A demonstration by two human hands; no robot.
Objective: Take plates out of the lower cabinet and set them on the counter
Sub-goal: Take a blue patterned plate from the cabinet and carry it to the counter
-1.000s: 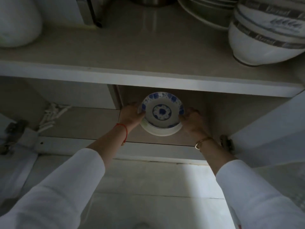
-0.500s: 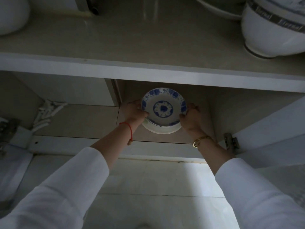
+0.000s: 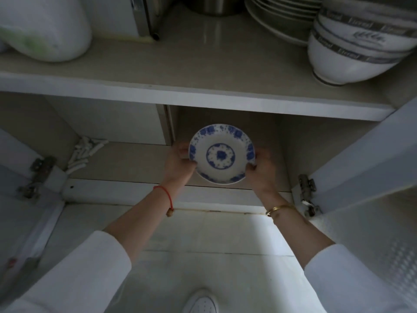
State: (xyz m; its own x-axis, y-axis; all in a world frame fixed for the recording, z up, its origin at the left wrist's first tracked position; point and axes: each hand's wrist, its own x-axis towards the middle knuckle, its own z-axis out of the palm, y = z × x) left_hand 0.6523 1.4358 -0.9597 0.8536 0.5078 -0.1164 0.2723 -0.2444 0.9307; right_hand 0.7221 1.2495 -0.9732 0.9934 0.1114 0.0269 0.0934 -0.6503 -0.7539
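Both hands, left hand (image 3: 180,162) and right hand (image 3: 259,169), grip round glossy blue-patterned plate (image 3: 222,154) by rim.

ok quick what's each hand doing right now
left hand: closed on the left rim of the blue and white plate
right hand: closed on the plate's right rim

Glossy glazed ceramic plate (image 3: 222,154), blue-patterned

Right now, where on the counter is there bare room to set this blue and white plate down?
The widest bare patch of counter is in the middle, between the white bag on the left and the stacked bowls on the right. The back right is crowded by stacked plates; a metal pot sits behind.
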